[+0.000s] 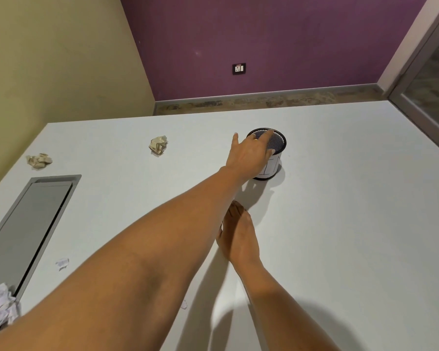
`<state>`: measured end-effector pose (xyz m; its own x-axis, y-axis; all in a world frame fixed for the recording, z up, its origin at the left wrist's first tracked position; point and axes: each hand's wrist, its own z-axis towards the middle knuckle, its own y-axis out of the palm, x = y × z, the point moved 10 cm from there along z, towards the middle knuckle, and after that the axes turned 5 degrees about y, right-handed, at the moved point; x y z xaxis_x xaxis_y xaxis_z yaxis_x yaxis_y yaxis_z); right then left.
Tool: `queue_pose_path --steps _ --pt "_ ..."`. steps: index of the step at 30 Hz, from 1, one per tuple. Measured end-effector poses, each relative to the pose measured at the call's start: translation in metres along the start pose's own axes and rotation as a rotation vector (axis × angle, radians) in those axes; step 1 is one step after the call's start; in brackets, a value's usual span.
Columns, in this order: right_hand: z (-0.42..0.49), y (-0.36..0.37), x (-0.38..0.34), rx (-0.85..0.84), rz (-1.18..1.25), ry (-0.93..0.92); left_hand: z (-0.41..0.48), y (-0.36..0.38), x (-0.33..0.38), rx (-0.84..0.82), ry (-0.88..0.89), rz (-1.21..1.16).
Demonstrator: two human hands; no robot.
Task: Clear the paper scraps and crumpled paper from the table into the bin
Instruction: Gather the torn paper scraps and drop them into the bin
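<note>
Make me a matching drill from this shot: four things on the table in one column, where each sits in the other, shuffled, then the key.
Things
1. bin
2. tan paper ball
3. white crumpled paper
4. right hand

Places
A. flat on the table, nearer than the bin
B. bottom-left corner of the view
C. under the left hand, far centre
D. left of the bin, on open table

Pairs: 1-C, 2-D, 3-B, 4-A
</note>
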<state>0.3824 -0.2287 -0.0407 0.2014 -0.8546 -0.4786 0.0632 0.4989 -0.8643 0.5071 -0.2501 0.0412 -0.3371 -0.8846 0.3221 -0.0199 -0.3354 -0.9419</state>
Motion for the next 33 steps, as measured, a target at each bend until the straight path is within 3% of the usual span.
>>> queue_pose_path --steps 13,33 --pt "0.001 0.003 0.001 -0.008 0.007 -0.002 -0.001 -0.020 -0.004 0.184 -0.062 -0.079" --pt "0.000 0.003 -0.003 -0.005 -0.047 -0.047 -0.034 -0.028 -0.032 0.298 -0.140 -0.177"
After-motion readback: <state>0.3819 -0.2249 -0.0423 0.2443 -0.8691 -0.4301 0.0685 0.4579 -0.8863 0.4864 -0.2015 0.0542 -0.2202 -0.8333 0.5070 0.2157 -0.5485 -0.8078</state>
